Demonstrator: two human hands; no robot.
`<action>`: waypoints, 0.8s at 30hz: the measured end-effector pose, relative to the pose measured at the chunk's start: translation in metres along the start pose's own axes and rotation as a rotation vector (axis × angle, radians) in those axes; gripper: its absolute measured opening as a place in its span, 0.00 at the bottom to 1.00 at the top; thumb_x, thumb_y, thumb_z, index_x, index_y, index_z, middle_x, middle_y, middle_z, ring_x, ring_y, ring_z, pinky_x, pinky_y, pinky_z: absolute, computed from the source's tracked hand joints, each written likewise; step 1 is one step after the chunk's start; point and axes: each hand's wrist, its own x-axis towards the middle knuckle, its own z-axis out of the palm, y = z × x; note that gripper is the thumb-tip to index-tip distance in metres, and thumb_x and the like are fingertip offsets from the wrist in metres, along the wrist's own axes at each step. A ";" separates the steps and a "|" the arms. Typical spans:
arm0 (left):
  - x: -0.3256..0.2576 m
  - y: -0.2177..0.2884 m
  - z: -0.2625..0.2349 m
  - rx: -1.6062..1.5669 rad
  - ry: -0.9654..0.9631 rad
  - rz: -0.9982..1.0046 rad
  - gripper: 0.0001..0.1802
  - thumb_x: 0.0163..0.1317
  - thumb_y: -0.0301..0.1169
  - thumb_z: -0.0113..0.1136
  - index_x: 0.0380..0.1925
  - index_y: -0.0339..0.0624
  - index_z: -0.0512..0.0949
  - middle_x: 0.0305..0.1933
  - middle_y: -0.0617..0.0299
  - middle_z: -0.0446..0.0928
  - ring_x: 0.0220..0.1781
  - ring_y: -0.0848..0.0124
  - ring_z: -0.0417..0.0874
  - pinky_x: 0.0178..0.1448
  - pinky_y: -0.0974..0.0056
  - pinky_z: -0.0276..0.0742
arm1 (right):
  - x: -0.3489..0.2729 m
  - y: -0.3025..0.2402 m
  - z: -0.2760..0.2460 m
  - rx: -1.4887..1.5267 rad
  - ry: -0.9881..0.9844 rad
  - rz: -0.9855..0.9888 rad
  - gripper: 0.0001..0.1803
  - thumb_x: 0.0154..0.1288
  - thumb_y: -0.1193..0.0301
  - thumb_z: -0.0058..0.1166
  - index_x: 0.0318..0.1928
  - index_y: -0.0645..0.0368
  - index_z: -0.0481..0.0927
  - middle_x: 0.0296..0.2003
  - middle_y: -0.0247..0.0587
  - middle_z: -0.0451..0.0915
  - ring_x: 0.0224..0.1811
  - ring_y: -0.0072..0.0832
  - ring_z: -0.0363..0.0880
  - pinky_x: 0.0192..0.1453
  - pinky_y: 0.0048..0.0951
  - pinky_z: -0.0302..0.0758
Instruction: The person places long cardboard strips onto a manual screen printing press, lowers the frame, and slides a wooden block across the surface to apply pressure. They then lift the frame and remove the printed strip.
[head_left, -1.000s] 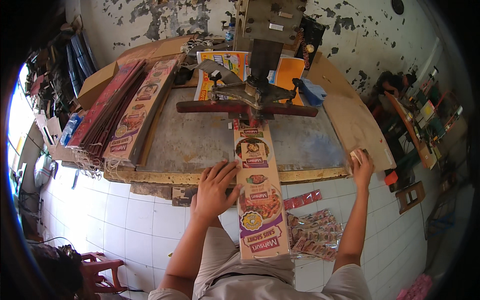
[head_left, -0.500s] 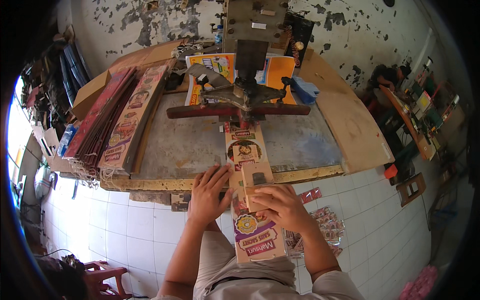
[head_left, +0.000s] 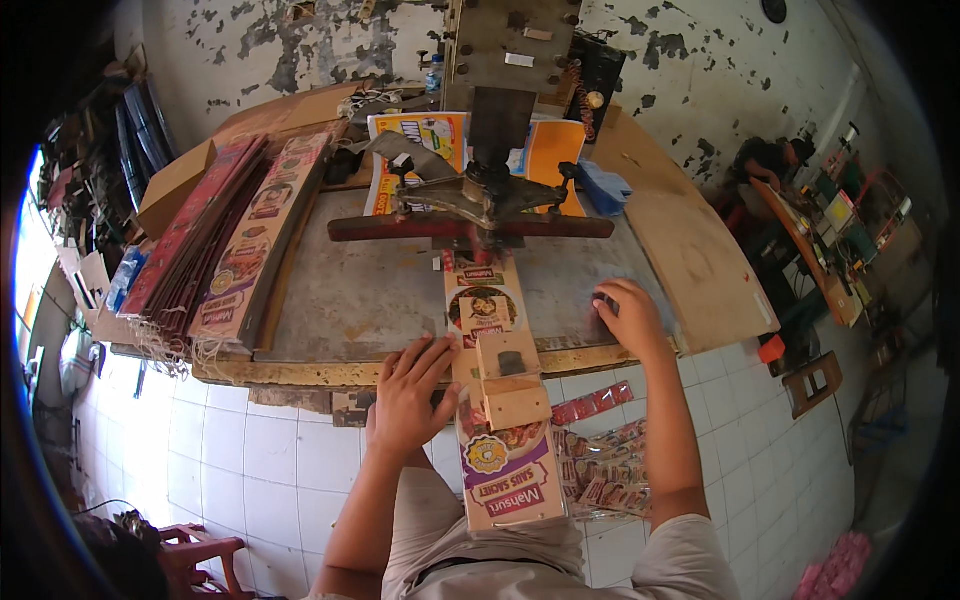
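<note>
Left hand [head_left: 410, 395], in the head view, is lying palm down with fingers spread, grasping nothing, fingertips and thumb resting at the left edge of the printed strip [head_left: 505, 470]. That strip is lying just right of it, its far end pointing beneath the press [head_left: 480, 215]. A wooden block [head_left: 513, 380] is already sitting on the strip, between the hands; what is left is not showing clearly. Right hand [head_left: 632, 318] is curling its fingers over the metal plate [head_left: 330, 290], its forearm extending forward; whether it is gripping the small dark thing [head_left: 606, 300] at its fingertips cannot be told. Stacked strips [head_left: 265, 240] are lying beyond the left hand, leftward.
</note>
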 end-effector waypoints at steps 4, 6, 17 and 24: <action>-0.001 0.000 -0.002 -0.010 0.004 -0.005 0.30 0.67 0.39 0.66 0.69 0.46 0.84 0.78 0.62 0.83 0.79 0.53 0.80 0.79 0.45 0.70 | 0.014 0.000 -0.008 -0.121 -0.187 -0.082 0.09 0.73 0.70 0.68 0.48 0.61 0.92 0.49 0.44 0.90 0.55 0.46 0.88 0.60 0.48 0.86; -0.002 -0.001 -0.001 -0.005 0.006 -0.004 0.30 0.67 0.39 0.66 0.69 0.46 0.85 0.78 0.61 0.83 0.79 0.53 0.80 0.78 0.45 0.70 | 0.017 0.000 -0.009 -0.178 -0.229 -0.141 0.09 0.72 0.70 0.68 0.47 0.61 0.92 0.48 0.43 0.90 0.53 0.45 0.88 0.59 0.48 0.86; -0.003 -0.002 0.000 -0.005 -0.002 -0.006 0.31 0.67 0.38 0.66 0.70 0.46 0.84 0.79 0.61 0.82 0.80 0.53 0.79 0.79 0.44 0.70 | 0.014 -0.003 -0.020 -0.125 -0.233 -0.199 0.11 0.75 0.67 0.69 0.53 0.58 0.93 0.51 0.39 0.90 0.57 0.43 0.88 0.61 0.46 0.87; -0.002 -0.001 0.000 -0.003 -0.002 0.001 0.31 0.67 0.39 0.66 0.71 0.46 0.83 0.79 0.61 0.82 0.80 0.53 0.79 0.79 0.44 0.69 | 0.012 0.001 -0.019 -0.112 -0.221 -0.222 0.15 0.73 0.71 0.71 0.58 0.52 0.93 0.52 0.35 0.88 0.58 0.40 0.88 0.59 0.45 0.87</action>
